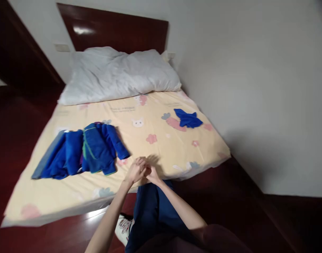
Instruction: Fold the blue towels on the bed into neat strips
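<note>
My left hand (137, 170) and my right hand (151, 174) meet over the near edge of the bed (161, 154). Their fingers are curled and touch one another, and no object shows between them. Left of my hands lies a row of blue garments (73, 151), laid side by side; the one nearest me, a blue long-sleeved top (100, 149), has green trim and a sleeve stretched out to the right. Farther off on the right, a small crumpled blue cloth (188, 118) rests on the patterned sheet.
A white quilt (118, 75) is bunched below the dark wooden headboard (113, 26). The grey wall (250, 98) runs close along the bed's right side. Dark red floor (58, 239) surrounds the near edge, where my shoe (122, 226) shows.
</note>
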A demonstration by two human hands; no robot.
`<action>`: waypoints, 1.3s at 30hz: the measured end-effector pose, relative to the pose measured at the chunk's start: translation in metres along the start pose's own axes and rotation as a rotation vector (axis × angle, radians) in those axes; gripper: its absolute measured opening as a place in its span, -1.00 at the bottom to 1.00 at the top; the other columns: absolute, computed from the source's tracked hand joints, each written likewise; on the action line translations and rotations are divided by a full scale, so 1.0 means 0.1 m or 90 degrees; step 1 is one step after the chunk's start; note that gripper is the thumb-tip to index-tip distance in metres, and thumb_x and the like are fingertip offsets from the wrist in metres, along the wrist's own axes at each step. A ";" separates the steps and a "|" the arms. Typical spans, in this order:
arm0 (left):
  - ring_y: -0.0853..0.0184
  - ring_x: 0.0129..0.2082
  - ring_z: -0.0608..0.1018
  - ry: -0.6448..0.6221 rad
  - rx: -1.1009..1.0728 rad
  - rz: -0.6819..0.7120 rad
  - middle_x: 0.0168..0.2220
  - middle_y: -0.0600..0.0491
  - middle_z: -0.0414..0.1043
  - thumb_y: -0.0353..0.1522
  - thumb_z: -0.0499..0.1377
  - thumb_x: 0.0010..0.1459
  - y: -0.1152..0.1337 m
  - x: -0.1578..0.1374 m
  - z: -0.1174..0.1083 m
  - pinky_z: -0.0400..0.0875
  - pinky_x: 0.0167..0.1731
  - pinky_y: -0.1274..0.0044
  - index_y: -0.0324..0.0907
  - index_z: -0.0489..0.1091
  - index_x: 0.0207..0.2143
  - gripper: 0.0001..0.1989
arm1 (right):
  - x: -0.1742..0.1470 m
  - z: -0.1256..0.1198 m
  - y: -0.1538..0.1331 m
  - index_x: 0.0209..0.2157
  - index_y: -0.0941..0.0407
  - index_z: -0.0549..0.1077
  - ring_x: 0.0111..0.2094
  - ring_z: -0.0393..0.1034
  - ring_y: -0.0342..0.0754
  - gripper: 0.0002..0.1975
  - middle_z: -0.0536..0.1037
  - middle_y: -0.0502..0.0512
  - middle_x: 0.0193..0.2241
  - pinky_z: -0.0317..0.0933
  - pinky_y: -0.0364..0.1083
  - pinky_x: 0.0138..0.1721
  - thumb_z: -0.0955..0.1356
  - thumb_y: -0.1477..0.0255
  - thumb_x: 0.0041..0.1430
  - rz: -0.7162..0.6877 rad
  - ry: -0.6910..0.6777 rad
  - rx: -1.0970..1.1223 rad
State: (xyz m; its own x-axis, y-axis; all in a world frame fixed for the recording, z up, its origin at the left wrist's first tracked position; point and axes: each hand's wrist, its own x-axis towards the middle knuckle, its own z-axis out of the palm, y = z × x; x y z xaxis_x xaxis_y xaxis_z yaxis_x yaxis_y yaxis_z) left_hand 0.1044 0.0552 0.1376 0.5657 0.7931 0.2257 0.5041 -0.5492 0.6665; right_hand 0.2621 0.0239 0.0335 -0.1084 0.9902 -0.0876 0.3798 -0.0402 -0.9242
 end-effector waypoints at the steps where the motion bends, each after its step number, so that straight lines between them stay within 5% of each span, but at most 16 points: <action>1: 0.13 0.12 0.46 -0.059 -0.002 0.013 0.01 -0.09 0.52 -0.39 0.06 0.26 0.02 0.04 0.24 0.28 0.18 0.23 -0.11 0.49 -0.01 -0.69 | -0.11 -0.18 0.11 -0.06 0.03 0.52 -0.06 0.54 0.14 -0.63 0.63 0.13 -0.11 0.45 0.09 -0.04 0.41 0.22 0.09 0.012 0.009 0.021; 4: 0.16 0.02 0.50 -0.113 0.003 0.013 -0.06 -0.09 0.55 -0.38 -0.01 0.31 0.06 0.18 0.90 0.35 0.08 0.27 -0.14 0.49 -0.02 -0.68 | -0.37 -0.83 0.40 -0.29 0.05 0.56 -0.19 0.57 0.14 -0.74 0.65 0.13 -0.28 0.46 0.12 -0.09 0.39 0.17 0.12 0.036 0.095 0.119; 8: 0.14 0.10 0.46 -0.029 0.060 -0.019 0.02 -0.09 0.51 -0.37 -0.03 0.33 0.01 0.33 1.46 0.34 0.07 0.25 -0.16 0.45 0.07 -0.64 | -0.44 -1.86 0.67 -0.30 0.08 0.55 -0.20 0.57 0.13 -0.71 0.65 0.20 -0.26 0.44 0.11 -0.06 0.41 0.15 0.08 0.082 0.256 0.116; 13: 0.13 0.07 0.48 0.049 0.142 0.023 0.02 -0.09 0.51 -0.36 0.00 0.32 -0.12 0.36 1.68 0.35 0.06 0.28 -0.13 0.44 0.10 -0.62 | 0.04 -2.97 0.84 -0.17 0.14 0.56 -0.04 0.51 0.09 -0.72 0.59 0.26 -0.05 0.39 0.07 0.02 0.34 0.32 0.13 0.117 0.374 -0.027; 19: 0.13 -0.01 0.53 0.059 0.222 0.044 -0.09 -0.09 0.54 -0.38 0.02 0.29 -0.16 0.38 1.73 0.39 -0.03 0.30 -0.11 0.50 -0.02 -0.68 | 1.10 -3.66 0.89 -0.02 0.13 0.56 0.14 0.36 0.01 -0.62 0.28 0.22 0.29 0.21 -0.01 0.23 0.31 0.51 0.12 0.075 0.330 -0.282; 25: 0.13 -0.05 0.54 0.059 0.265 0.056 -0.15 -0.07 0.55 -0.41 0.01 0.30 -0.17 0.36 1.77 0.36 -0.04 0.31 -0.11 0.49 -0.01 -0.68 | 1.91 -3.90 0.95 0.10 0.13 0.50 0.37 -0.03 0.14 -0.54 0.09 0.16 0.40 -0.05 0.11 0.35 0.28 0.57 0.17 0.198 0.282 -0.457; 31: 0.13 -0.07 0.54 0.064 0.298 0.062 -0.16 -0.04 0.56 -0.43 0.01 0.28 -0.17 0.34 1.80 0.35 -0.04 0.30 -0.06 0.48 0.03 -0.64 | 2.08 -3.99 0.93 0.19 0.07 0.42 0.31 0.03 0.24 -0.49 0.25 0.23 0.30 -0.05 0.22 0.30 0.27 0.58 0.20 0.253 0.266 -0.465; 35: 0.14 -0.09 0.53 0.075 0.298 0.060 -0.15 -0.06 0.55 -0.44 0.03 0.27 -0.14 0.34 1.78 0.36 -0.04 0.31 -0.08 0.49 0.01 -0.65 | 1.61 -3.63 0.76 0.16 0.12 0.44 0.22 0.16 0.16 -0.56 0.40 0.26 0.17 -0.04 0.15 0.31 0.21 0.55 0.29 0.104 0.248 -0.458; 39: 0.15 -0.06 0.51 0.082 0.281 0.058 -0.11 -0.08 0.53 -0.43 0.02 0.28 -0.11 0.31 1.78 0.35 -0.03 0.32 -0.14 0.49 -0.03 -0.69 | 0.35 -2.61 0.71 -0.05 0.05 0.55 0.07 0.34 0.10 -0.67 0.54 0.21 -0.05 0.21 0.10 0.18 0.19 0.46 0.38 -0.096 0.245 -0.361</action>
State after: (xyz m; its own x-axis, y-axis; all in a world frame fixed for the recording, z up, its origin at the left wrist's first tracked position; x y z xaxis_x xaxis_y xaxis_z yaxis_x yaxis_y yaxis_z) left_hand 0.2327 0.0393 0.0112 0.5490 0.7476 0.3737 0.7014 -0.6553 0.2805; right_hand 0.5255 0.0902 0.0617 0.0950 0.9607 0.2610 0.8179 0.0741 -0.5705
